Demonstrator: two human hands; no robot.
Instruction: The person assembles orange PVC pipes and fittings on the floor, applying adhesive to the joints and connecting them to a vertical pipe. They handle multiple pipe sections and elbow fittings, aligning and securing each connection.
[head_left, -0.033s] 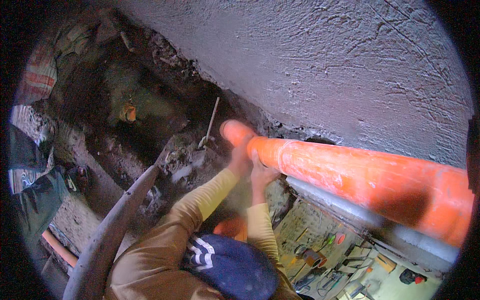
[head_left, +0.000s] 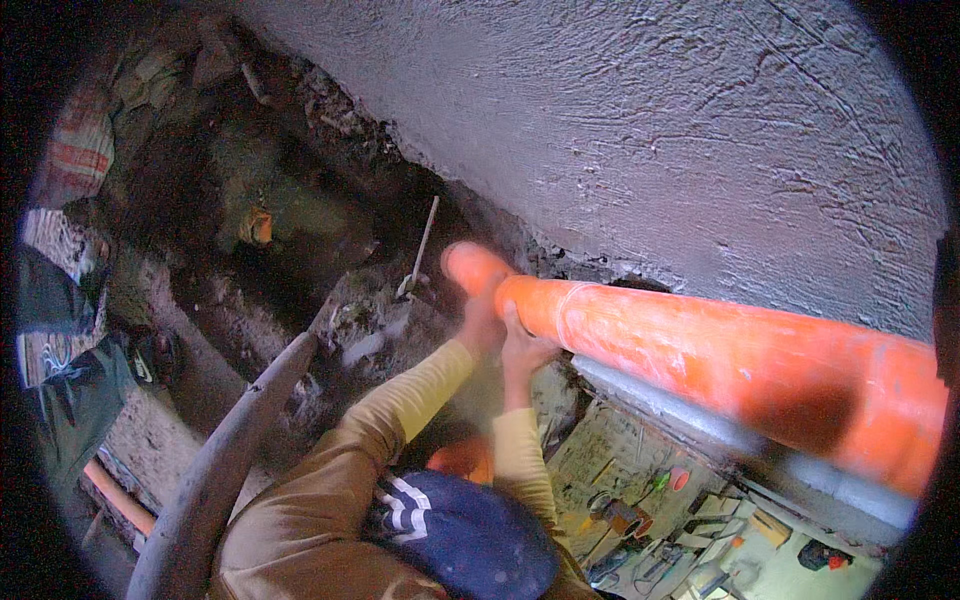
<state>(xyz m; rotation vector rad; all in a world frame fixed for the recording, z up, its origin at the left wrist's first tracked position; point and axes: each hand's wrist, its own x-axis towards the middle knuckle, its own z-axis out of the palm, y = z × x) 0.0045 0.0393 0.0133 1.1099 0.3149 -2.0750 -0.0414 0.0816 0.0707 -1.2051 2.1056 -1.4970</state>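
**Two-handed hold on the orange pipe [head_left: 720, 350] beside the rough wall [head_left: 700, 150]!**

Close to its far end, the orange pipe is gripped: the left hand [head_left: 480, 322] is wrapped on it, and the right hand [head_left: 525, 358] is pressed in just beside, thumb up along the near side. How tightly it is squeezed cannot be told, most fingertips being hidden. A steadying or lining-up step seems to be in hand; for the next move, an even, matched hold from both hands is called for. Just below, a pale length [head_left: 650, 390] is partly covered. Past that end, dark, crumbly earth [head_left: 190, 290] is broken open, and a thin stick [head_left: 426, 237] is set slanting there. Across the lower left, a thick grey tube [head_left: 235, 455] is curved; beyond, a trousered leg [head_left: 85, 400] is glimpsed. At lower right, the dusty floor [head_left: 600, 445] is strewn with tools [head_left: 665, 562] and pipe fittings [head_left: 626, 517].
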